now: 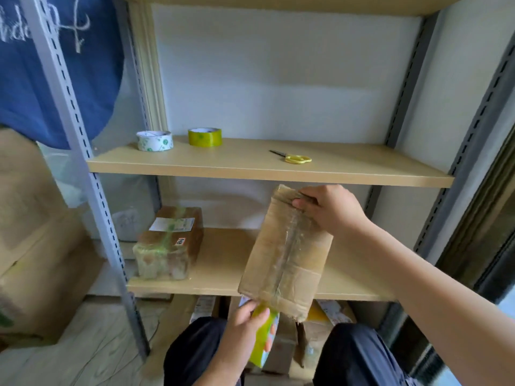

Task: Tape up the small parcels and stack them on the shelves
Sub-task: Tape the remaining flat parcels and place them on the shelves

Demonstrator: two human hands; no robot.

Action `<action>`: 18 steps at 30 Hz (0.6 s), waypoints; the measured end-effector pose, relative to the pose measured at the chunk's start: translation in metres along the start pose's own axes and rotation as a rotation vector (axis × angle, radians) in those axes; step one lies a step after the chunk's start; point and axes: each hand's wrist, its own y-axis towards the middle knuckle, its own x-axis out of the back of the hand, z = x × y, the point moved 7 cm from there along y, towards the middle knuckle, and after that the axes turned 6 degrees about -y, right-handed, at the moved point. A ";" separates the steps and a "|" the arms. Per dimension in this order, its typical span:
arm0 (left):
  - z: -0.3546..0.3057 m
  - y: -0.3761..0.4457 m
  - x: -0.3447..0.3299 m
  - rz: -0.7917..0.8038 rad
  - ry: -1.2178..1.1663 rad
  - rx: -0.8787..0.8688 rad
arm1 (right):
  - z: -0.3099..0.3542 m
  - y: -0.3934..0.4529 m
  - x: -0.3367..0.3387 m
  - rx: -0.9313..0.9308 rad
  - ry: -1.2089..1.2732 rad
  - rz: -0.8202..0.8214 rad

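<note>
While the person crouched before the shelving, dark trouser knees (pixel 195 349) nearest of all, the left hand (pixel 248 316) gripped a yellow-green tape roll (pixel 264 338), fingers curled round its upper edge, just under the near end of a cardboard parcel (pixel 284 254). A strip of clear tape ran from that roll up the length of the parcel along its seam. The parcel was held tilted in the air in front of the lower shelf (pixel 223 277), not resting on it. Its far end was pinched by the right hand (pixel 328 210), thumb on the taped face and fingers folded over the top edge.

Below and behind the hands, on the floor between the knees, lay several more small boxes (pixel 281 349), partly hidden. On the lower shelf's left part sat a finished parcel (pixel 170 243), wrapped in tape and bearing a white label, well apart from the one in hand.

Farther off, the upper shelf (pixel 250 165) carried a white tape roll (pixel 154 140) with green marks and, just beside it, another yellow-green roll (pixel 205 137). Yellow-handled scissors (pixel 292 157) lay flat toward the shelf's middle, apart from both rolls. To the left of the grey upright stood large brown cartons (pixel 33 246), with blue cloth (pixel 55 73) hanging above them.
</note>
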 end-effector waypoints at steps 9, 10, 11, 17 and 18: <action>-0.071 -0.063 -0.002 -0.117 0.211 -0.120 | 0.005 0.024 0.017 -0.146 0.093 0.122; -0.073 -0.060 0.000 -0.142 0.196 -0.104 | 0.003 0.025 0.010 -0.160 0.066 0.143; -0.077 -0.058 -0.001 -0.160 0.192 -0.080 | 0.001 0.024 0.003 -0.169 0.040 0.145; -0.100 -0.039 -0.028 -0.062 0.277 -0.026 | -0.004 0.018 -0.008 -0.186 -0.128 -0.045; -0.102 -0.038 -0.033 -0.042 0.282 -0.023 | -0.004 0.016 -0.011 -0.227 -0.151 -0.039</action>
